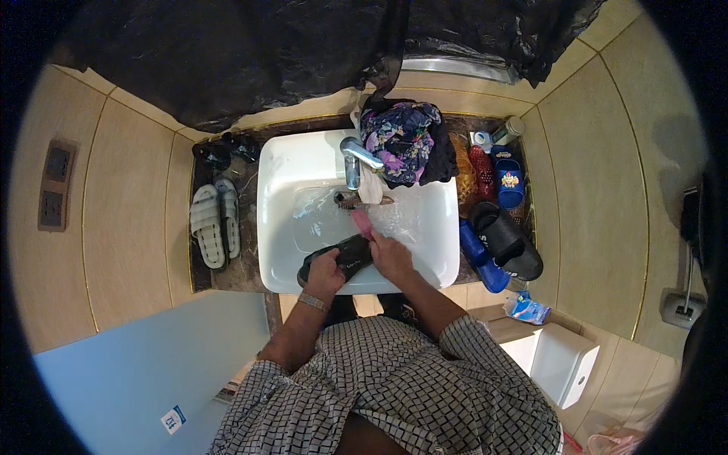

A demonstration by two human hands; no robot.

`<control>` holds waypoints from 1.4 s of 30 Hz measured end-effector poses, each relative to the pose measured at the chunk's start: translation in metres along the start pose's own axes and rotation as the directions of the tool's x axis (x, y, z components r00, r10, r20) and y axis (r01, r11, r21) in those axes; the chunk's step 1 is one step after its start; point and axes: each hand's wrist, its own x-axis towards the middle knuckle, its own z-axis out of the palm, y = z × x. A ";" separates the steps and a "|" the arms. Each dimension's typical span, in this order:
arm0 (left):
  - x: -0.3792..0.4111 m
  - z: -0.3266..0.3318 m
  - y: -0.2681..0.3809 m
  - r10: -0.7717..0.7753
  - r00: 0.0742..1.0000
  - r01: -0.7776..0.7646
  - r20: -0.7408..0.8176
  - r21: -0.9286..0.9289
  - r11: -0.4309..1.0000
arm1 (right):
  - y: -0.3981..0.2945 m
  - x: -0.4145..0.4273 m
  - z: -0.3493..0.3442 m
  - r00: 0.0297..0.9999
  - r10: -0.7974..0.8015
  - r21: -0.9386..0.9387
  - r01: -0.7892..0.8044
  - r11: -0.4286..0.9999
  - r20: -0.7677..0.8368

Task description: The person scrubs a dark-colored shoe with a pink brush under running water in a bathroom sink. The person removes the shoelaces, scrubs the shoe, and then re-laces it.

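My left hand [325, 274] grips a dark slide sandal [354, 257], which lies tilted across the front of a white washbasin [271, 227]. My right hand [392, 259] holds a pink brush [362, 220] at the sandal's right end; its bristles cannot be made out. Water covers the basin floor. Behind the brush, a brown brush-like object [344, 200] lies in the water, partly hidden under a white cloth [371, 187]. Above it stands a chrome faucet [355, 159].
Floral fabric [404, 142] is heaped on the basin's back right corner. Grey slippers [207, 227] stand on the left counter. On the right are black slides [505, 242], blue slippers [483, 259] and a small blue sandal [509, 185]. A toilet tank [563, 364] is at lower right.
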 end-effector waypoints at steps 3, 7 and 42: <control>0.009 -0.006 -0.060 0.002 0.998 -0.008 -0.065 -0.083 0.997 | -0.011 -0.016 0.000 0.984 -0.162 0.193 0.144 0.971 0.079; -0.001 -0.015 -0.025 0.040 0.975 -0.090 -0.218 -0.224 0.970 | -0.014 -0.065 -0.008 0.968 -0.252 0.357 0.233 0.905 0.007; -0.004 -0.021 -0.025 -0.331 0.936 0.138 -0.119 -0.742 0.656 | -0.037 -0.008 0.027 0.992 -0.088 0.009 0.089 0.996 -0.092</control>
